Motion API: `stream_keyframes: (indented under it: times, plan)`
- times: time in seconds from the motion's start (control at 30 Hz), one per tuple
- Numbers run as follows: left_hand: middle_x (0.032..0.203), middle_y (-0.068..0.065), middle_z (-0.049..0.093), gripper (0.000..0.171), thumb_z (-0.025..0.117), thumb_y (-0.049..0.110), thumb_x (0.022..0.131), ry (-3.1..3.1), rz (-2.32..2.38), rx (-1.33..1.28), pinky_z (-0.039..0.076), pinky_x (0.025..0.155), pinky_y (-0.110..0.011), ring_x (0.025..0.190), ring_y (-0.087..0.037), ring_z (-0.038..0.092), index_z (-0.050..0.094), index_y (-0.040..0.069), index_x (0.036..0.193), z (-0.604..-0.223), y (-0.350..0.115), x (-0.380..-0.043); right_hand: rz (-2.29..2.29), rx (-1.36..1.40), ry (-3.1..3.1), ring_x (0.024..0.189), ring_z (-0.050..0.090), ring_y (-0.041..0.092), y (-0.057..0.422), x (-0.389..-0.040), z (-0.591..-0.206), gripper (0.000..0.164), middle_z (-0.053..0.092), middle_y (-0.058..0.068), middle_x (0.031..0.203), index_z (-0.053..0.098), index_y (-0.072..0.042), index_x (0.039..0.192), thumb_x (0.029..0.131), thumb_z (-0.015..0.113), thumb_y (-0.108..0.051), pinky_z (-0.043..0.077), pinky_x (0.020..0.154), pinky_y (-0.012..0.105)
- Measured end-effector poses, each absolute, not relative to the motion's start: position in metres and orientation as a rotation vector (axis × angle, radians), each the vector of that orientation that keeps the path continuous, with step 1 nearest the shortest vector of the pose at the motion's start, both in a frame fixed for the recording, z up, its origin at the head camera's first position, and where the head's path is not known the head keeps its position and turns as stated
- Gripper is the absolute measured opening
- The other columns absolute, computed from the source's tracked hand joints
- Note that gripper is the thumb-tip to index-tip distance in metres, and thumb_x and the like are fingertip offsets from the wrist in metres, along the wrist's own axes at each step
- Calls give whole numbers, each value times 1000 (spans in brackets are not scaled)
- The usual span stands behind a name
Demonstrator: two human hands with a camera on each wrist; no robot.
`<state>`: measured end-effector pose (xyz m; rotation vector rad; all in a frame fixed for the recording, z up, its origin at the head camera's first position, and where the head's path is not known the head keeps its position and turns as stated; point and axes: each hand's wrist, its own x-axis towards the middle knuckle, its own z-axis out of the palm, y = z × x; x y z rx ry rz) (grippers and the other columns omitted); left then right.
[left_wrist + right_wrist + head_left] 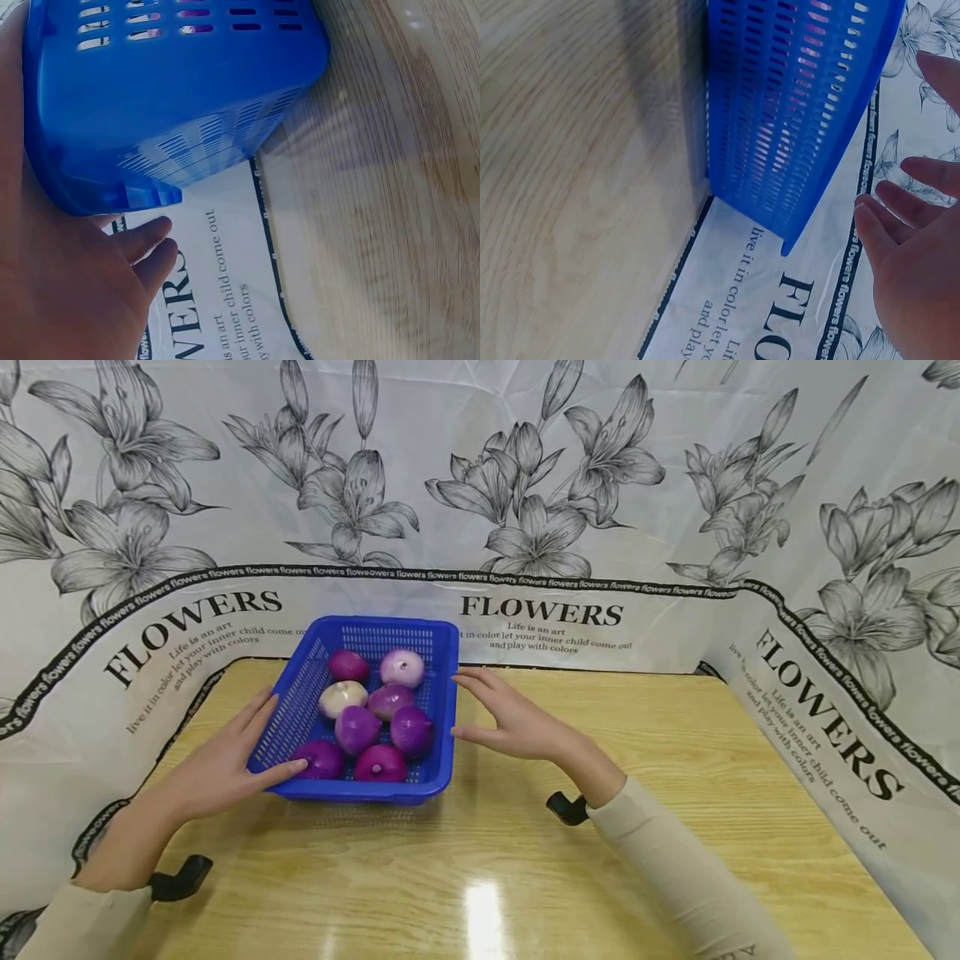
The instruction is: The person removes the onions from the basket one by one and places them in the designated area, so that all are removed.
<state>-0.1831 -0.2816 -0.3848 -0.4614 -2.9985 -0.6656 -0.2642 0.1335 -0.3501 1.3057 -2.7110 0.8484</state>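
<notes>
A blue plastic basket point(352, 791) with slotted walls stands on the table, holding several purple onions point(357, 730) and one white onion point(343, 700). My left hand point(213, 772) is at its near left corner, the thumb laid over the rim toward a purple onion and the other fingers stretched along the outside. In the left wrist view those fingers extend below the rim, uncurled. Beside the right wall is my right hand point(517, 718), fingers spread and loosely bent, fingertips close to the rim. The right wrist view shows a gap between this hand point(919, 262) and the basket wall point(780, 112).
The wooden table point(675, 760) extends to the right and in front of the basket. A white cloth point(547, 527) with printed flowers and lettering surrounds its back and sides. A black wrist mount point(180, 878) sticks out under each sleeve.
</notes>
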Motion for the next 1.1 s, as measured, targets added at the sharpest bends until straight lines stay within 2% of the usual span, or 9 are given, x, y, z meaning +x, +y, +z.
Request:
stream_keyframes:
  times: [0.2, 0.33, 0.57, 0.73, 0.9, 1.1]
  plan:
    - [172, -11, -8, 111, 63, 63, 93, -3025, -700, -451, 26, 110, -76, 150, -55, 16, -2, 10, 165, -385, -281, -183, 823, 1327, -2730, 148, 35, 28, 119, -263, -352, 76, 38, 16, 159, 36, -2, 156, 98, 69, -37, 29, 122, 43]
    - [172, -13, -9, 112, 65, 61, 93, -3035, -760, -456, 25, 111, -76, 151, -54, 13, -3, 7, 165, -387, -281, -183, 797, 1346, -2747, 148, 36, 30, 110, -263, -353, 75, 39, 18, 158, 39, 0, 155, 98, 70, -37, 28, 123, 44]
    - [171, -13, -10, 116, 69, 59, 91, -3035, -811, -458, 23, 112, -75, 152, -52, 9, -4, 5, 164, -389, -282, -185, 728, 1438, -2742, 142, 43, 29, 91, -265, -354, 68, 46, 17, 151, 47, 2, 149, 96, 72, -32, 31, 121, 40]
    - [171, -13, -10, 118, 69, 60, 90, -3044, -809, -447, 24, 112, -75, 152, -53, 11, -5, 6, 164, -388, -282, -185, 661, 1436, -2752, 139, 47, 26, 77, -269, -357, 68, 51, 15, 147, 51, 3, 145, 93, 77, -32, 34, 120, 37]
    - [171, -13, -10, 119, 70, 60, 90, -3049, -814, -446, 24, 112, -74, 152, -53, 10, -6, 6, 163, -386, -282, -185, 640, 1399, -2785, 137, 49, 28, 68, -274, -358, 72, 54, 16, 145, 55, 4, 141, 86, 83, -32, 36, 118, 39]
    - [171, -14, -9, 119, 70, 60, 90, -3044, -817, -449, 24, 112, -75, 151, -54, 11, -5, 5, 164, -387, -281, -186, 579, 1334, -2859, 134, 52, 26, 58, -278, -357, 71, 56, 13, 143, 58, 0, 140, 84, 86, -33, 40, 115, 39]
